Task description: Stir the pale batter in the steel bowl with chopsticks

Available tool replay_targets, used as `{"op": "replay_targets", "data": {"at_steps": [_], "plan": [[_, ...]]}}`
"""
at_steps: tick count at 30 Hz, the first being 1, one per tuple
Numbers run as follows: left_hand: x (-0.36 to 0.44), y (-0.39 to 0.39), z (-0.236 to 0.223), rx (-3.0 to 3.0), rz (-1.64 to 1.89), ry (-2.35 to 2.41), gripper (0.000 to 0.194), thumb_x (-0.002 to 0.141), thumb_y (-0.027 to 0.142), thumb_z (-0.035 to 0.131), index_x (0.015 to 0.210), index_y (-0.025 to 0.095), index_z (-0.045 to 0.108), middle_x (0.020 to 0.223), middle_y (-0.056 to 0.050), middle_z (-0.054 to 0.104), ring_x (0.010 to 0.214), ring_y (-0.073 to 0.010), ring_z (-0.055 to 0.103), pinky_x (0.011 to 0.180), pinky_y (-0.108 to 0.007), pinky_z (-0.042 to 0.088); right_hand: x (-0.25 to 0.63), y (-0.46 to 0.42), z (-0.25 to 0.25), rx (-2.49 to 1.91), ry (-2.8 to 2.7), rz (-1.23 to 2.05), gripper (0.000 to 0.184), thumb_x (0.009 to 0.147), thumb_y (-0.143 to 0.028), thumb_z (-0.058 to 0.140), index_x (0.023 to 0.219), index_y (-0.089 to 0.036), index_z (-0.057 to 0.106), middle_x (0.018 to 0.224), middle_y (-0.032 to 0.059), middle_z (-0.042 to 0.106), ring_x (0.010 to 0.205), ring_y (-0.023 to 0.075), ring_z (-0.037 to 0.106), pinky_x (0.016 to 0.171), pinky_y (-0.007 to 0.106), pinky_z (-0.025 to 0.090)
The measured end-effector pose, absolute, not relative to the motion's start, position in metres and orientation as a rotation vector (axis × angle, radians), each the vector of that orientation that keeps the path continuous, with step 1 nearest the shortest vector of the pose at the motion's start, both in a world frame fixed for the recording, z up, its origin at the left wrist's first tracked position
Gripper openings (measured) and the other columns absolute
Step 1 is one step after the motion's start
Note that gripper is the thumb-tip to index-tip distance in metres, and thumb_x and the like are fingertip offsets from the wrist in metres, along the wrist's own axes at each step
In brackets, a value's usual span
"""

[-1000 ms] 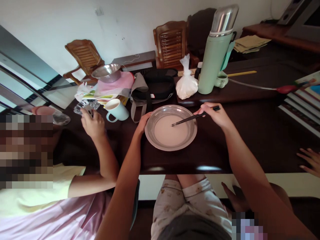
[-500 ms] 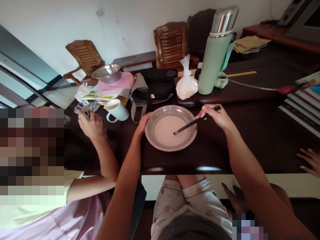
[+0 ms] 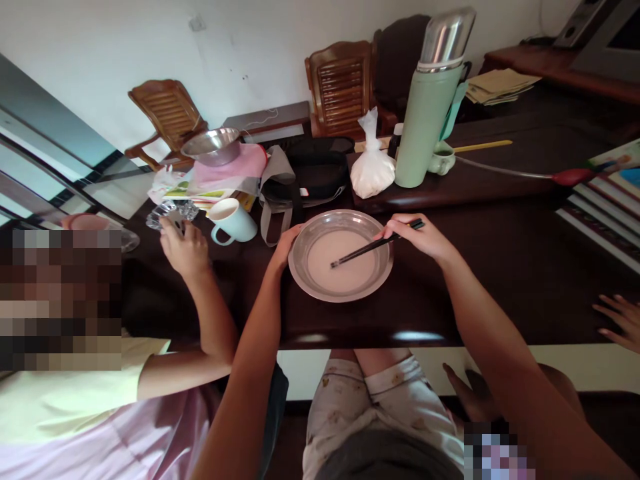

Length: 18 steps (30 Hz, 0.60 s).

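A wide metal bowl (image 3: 300,280) stands on the dark table in front of me, holding a pale, milky liquid (image 3: 345,267). At its left rim, my left hand (image 3: 287,245) grips the edge, with some fingers hidden behind the bowl. My right hand (image 3: 417,235) is closed around dark chopsticks (image 3: 363,251) above the bowl's right side. Their tips dip into the liquid left of its middle. Beyond the bowl sits a tied clear plastic bag of white powder (image 3: 373,177), next to a tall green thermos (image 3: 425,127).
A white mug (image 3: 234,221), a black-and-grey bag (image 3: 317,173) and a second metal bowl (image 3: 213,147) on a pile stand to the left. One person's hand (image 3: 185,250) holds a phone-like object there. Another person's hand (image 3: 620,319) rests at right, near stacked books (image 3: 600,227).
My right hand has moved left and slightly down, carrying the chopstick tips leftward through the liquid. My left hand still holds the bowl's rim.
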<state>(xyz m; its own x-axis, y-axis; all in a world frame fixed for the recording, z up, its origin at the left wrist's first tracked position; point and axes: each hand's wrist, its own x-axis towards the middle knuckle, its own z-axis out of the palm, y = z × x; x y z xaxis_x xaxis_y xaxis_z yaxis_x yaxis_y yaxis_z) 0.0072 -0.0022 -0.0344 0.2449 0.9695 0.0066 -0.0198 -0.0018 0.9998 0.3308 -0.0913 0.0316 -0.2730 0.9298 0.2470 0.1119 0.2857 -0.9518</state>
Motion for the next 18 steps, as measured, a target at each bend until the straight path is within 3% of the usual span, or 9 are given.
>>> {"op": "replay_targets", "data": {"at_steps": [2,7,13,18], "plan": [[0.0066,-0.0018,-0.0348,1.312,1.037,1.004,0.039,0.075,0.042,0.058,0.101,0.014,0.069,0.101,-0.006,0.07,0.1,-0.0255,0.06,0.089,-0.035,0.045,0.3304,-0.0907,0.0316,-0.977,-1.622,1.059,0.032,0.084,-0.049,0.059,0.071,-0.021,0.068,0.084,0.0044,0.073,0.084,0.0197,0.067,0.073,0.029,0.05],[0.0053,-0.0012,-0.0367,1.345,1.026,1.036,0.041,0.076,0.042,0.056,0.102,0.014,0.069,0.099,-0.007,0.07,0.099,-0.0261,0.06,0.086,-0.035,0.047,0.3371,-0.0901,0.0307,-1.007,-1.515,0.99,0.04,0.085,-0.051,0.058,0.062,-0.019,0.065,0.069,0.0057,0.071,0.069,0.0191,0.067,0.055,0.027,0.045],[0.0064,-0.0027,-0.0346,1.287,1.031,0.993,0.041,0.074,0.043,0.058,0.101,0.014,0.069,0.098,-0.006,0.07,0.096,-0.0245,0.061,0.086,-0.034,0.046,0.3294,-0.0923,0.0319,-0.977,-1.647,1.063,0.035,0.084,-0.051,0.058,0.07,-0.02,0.068,0.08,0.0049,0.073,0.084,0.0208,0.068,0.071,0.029,0.049],[0.0068,-0.0029,-0.0346,1.305,1.041,0.999,0.039,0.074,0.043,0.059,0.099,0.014,0.07,0.097,-0.006,0.07,0.095,-0.0246,0.061,0.087,-0.034,0.045,0.3389,-0.0901,0.0303,-1.008,-1.506,0.983,0.04,0.085,-0.051,0.057,0.061,-0.019,0.064,0.067,0.0056,0.071,0.068,0.0186,0.067,0.052,0.026,0.043]]}}
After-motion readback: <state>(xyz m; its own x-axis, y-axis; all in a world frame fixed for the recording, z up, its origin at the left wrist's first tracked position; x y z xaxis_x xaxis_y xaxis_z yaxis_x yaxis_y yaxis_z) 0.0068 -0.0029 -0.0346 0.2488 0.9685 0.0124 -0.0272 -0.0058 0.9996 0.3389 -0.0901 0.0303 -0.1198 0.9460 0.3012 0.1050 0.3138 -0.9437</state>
